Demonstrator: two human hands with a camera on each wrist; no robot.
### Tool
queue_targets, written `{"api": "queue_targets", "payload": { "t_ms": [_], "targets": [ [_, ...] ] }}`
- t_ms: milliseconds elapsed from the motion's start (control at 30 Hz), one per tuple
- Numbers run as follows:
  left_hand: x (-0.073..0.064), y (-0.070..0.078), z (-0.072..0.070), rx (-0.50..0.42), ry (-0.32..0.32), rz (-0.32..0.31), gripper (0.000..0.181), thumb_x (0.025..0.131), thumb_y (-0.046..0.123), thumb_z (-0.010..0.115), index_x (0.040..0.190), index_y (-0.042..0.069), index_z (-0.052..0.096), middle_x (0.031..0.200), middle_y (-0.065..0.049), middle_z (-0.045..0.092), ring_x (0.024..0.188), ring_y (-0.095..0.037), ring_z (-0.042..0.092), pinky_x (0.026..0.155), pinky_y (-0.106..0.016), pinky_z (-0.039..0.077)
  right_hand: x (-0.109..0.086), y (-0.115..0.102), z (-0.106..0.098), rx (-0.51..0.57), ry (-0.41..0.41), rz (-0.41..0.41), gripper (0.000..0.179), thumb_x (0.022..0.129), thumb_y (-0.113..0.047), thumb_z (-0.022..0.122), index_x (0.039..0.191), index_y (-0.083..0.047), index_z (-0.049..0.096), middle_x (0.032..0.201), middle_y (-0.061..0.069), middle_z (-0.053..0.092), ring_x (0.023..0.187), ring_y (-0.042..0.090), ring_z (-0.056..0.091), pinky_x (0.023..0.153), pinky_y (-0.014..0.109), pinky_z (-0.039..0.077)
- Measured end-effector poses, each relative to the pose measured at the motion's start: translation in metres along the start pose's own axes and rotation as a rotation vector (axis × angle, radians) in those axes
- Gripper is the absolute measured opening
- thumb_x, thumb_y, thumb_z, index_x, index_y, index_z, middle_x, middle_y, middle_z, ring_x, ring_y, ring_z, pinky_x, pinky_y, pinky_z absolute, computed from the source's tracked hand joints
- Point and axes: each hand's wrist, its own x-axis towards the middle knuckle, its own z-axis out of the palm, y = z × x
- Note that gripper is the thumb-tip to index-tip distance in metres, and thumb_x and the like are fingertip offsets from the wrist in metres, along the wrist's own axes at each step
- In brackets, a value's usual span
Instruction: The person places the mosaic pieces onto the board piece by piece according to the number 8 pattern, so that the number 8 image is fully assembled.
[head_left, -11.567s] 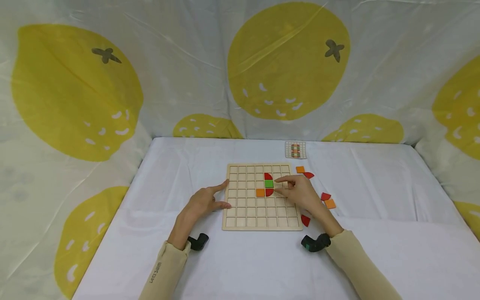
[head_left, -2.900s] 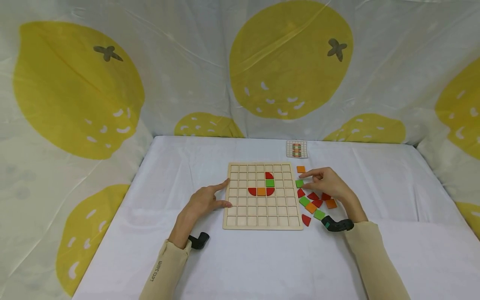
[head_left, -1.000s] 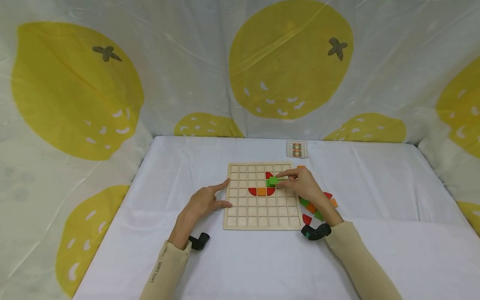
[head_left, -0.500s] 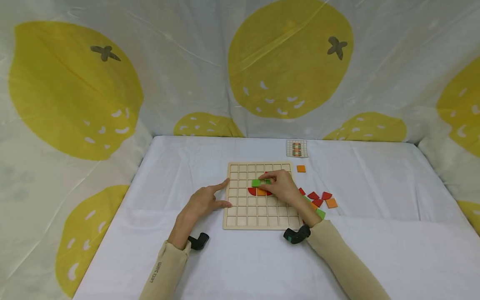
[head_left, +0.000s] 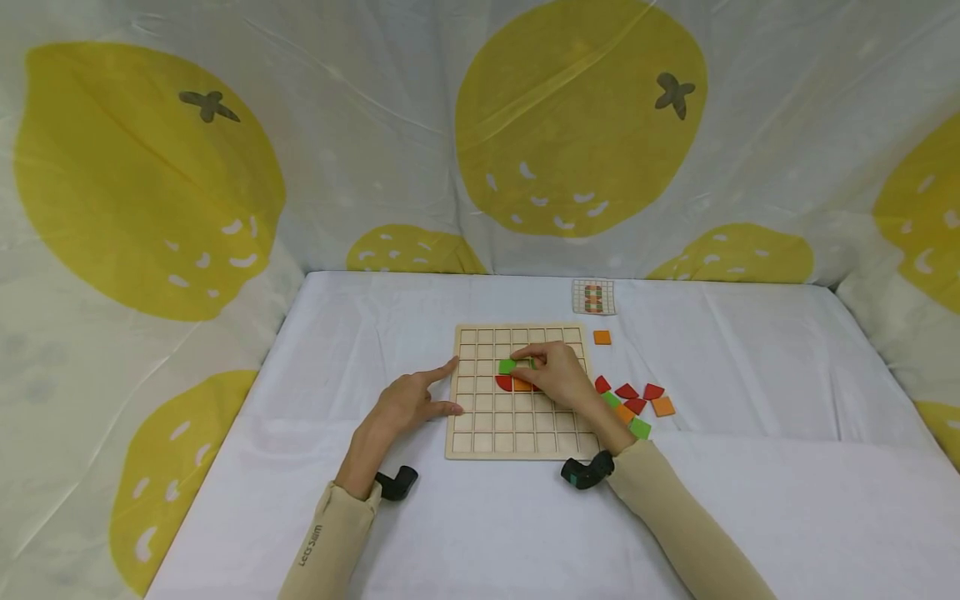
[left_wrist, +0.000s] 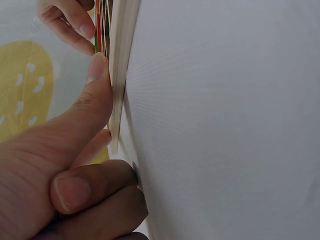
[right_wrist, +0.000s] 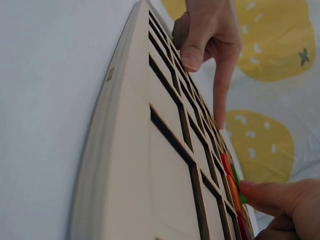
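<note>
In the head view my right hand (head_left: 558,371) pinches a green square tile (head_left: 507,367) between thumb and forefinger, over the wooden grid board (head_left: 487,423). Just in front of that tile, a red quarter-circle tile (head_left: 503,383) and an orange square tile (head_left: 522,384) sit in the grid; other pieces there are partly hidden under the hand. My left hand (head_left: 405,404) touches the board's left edge with spread thumb and forefinger. The left wrist view has the left thumb (left_wrist: 92,95) against the board's rim (left_wrist: 120,60), other fingers curled below it.
Right of the board lie loose red quarter-circles (head_left: 627,392), green squares (head_left: 640,428) and orange squares (head_left: 663,407). One orange square (head_left: 602,337) lies apart, near a small pattern card (head_left: 593,297) behind the board. A lemon-print cloth (head_left: 577,117) hangs at the back.
My right hand picked up a green square from the loose pieces and carried it left over the board. Earlier, a red quarter-circle was added left of the orange square. The left hand stayed put.
</note>
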Motion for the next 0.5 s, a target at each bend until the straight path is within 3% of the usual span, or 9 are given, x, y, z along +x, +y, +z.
{"api": "queue_targets", "payload": {
  "t_ms": [500],
  "targets": [
    [0.0008, 0.0007, 0.0003, 0.009, 0.003, -0.025, 0.09, 0.085, 0.045, 0.08, 0.162, 0.03, 0.035, 0.065, -0.001, 0.05, 0.062, -0.013, 0.042, 0.06, -0.029, 0.035, 0.0027, -0.0035, 0.005, 0.023, 0.011, -0.036, 0.023, 0.089, -0.015, 0.083, 0.111, -0.007, 0.08, 0.057, -0.004, 0.034, 0.056, 0.012, 0.03, 0.059, 0.024, 0.029]
  ]
}}
